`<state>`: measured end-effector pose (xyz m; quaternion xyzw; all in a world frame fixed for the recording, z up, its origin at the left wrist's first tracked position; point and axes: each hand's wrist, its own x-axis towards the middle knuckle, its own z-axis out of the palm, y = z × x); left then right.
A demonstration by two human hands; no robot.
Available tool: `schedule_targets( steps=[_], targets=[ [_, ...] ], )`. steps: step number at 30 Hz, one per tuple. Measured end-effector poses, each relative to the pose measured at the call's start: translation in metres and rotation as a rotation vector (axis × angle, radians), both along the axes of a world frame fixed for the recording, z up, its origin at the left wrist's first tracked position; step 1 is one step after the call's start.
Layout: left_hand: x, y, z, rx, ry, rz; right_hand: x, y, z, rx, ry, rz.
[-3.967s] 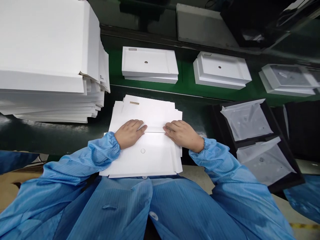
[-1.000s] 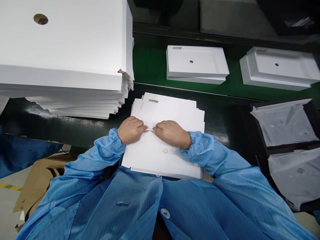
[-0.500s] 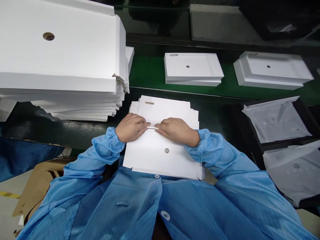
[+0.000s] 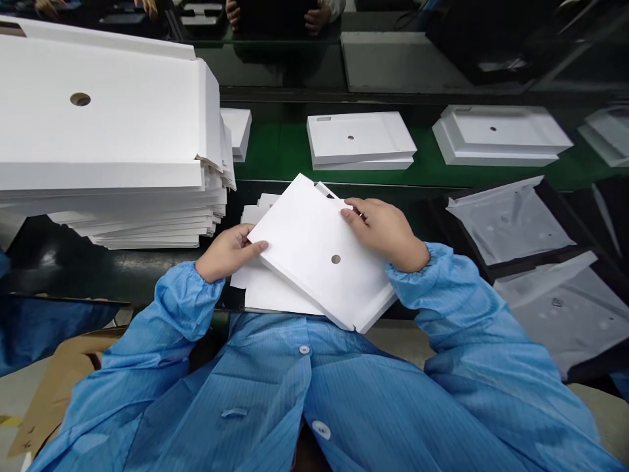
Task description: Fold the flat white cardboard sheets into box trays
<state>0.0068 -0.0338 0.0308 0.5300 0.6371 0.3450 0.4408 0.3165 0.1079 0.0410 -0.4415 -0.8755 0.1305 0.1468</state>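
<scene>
A white cardboard tray insert with one round hole is tilted diagonally in front of my body, its sides partly folded. My left hand pinches its left corner, thumb on top. My right hand grips the upper right edge, with thumb on the face and fingers over the side. Beneath it lie flat white cardboard sheets, partly covered by the held insert.
A tall stack of white cardboard pieces stands at left. Folded white inserts sit in pairs on a green conveyor belt. Black items in translucent bags lie at right. Another person's hands show at the far side.
The cardboard that was lying flat under both hands is now lifted, folded over and turned diagonally. My hands have moved apart to its corner and edge. The view has shifted slightly.
</scene>
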Motion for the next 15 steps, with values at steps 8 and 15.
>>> schedule_targets(
  steps=[8,15],
  targets=[
    [0.021,0.077,0.03,0.4,-0.199,0.094,0.012,0.002,-0.011,-0.112,0.484,-0.191],
    [0.006,0.116,0.024,0.132,-0.186,-0.013,0.017,-0.01,-0.011,-0.341,0.345,-0.067]
  ],
)
